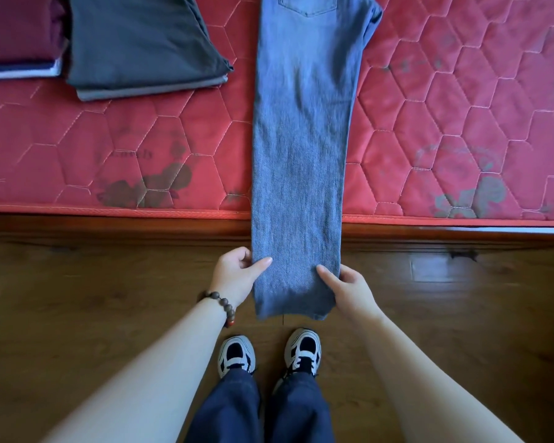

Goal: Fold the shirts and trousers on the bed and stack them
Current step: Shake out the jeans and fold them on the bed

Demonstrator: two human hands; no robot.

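Note:
Light blue jeans, folded lengthwise leg on leg, lie across the red quilted mattress with the back pocket at the top. Their leg ends hang past the bed's near edge over the floor. My left hand grips the left edge of the legs near the hem, thumb on top. My right hand grips the right edge at the same height. A folded dark grey garment stack sits at the upper left. Beside it lies a folded maroon stack with blue and white layers under it.
A dark wooden bed frame runs along the mattress's near edge. Below it is brown wooden flooring. My feet in black-and-white sneakers stand close to the bed under the jeans' hem.

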